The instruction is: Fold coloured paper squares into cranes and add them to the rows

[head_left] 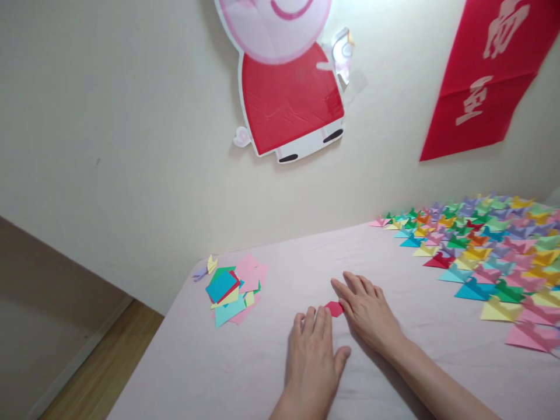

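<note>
With left hand [314, 344] and right hand [371, 312] unclenched, we're apparently flattening red paper [335, 308], its folds unclear; the next move is needing aligned edges.

A home is suggested, most likely a bedroom or a child's room. At twelve o'clock, a large cartoon cutout [292, 99] in a red dress is fixed to the plain pale wall [131, 116]. At two o'clock, a red banner [485, 87] marked with white characters is hung. At eight o'clock, a wood-look floor [105, 359] is edged by a pale skirting board [79, 363]. The foreground is filled by a surface spread with pale pink cloth [184, 373]; whether a bed or a desk is covered cannot be told. Between three and four o'clock, colourful folded-paper shapes [475, 290] are set out in rows.
</note>
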Demonstrator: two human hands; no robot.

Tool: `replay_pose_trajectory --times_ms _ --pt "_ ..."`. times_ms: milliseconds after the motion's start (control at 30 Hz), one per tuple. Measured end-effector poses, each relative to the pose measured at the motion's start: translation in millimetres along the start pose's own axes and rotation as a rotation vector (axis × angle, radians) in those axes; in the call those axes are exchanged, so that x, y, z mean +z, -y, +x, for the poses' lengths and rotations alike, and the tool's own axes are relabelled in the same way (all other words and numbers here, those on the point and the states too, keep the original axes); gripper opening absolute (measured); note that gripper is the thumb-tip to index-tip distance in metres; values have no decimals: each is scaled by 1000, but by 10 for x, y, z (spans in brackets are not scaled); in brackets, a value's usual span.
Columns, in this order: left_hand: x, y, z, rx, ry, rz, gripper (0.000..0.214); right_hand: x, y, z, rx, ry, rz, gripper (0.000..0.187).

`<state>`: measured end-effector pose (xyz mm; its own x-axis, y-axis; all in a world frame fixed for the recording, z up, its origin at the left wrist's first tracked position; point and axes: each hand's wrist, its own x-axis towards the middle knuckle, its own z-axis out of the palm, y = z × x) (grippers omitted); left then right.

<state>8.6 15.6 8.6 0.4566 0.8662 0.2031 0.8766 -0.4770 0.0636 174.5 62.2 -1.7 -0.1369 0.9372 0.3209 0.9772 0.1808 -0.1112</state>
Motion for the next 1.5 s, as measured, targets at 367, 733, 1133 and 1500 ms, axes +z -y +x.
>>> replay_pose_trajectory --times_ms 367,733,1133,1500 --pt "-66 43 -47 -45 5 -46 54 39 -324 29 -84 -37 227 43" --pt "-303 94 407 -78 26 -181 32 -281 -174 64 -238 111 537 27" --pt "-118 180 505 35 -6 -284 15 -260 -220 70 -207 168 626 12" --pt "-57 200 504 61 -85 -305 5 -190 -224 84 -198 136 655 11"
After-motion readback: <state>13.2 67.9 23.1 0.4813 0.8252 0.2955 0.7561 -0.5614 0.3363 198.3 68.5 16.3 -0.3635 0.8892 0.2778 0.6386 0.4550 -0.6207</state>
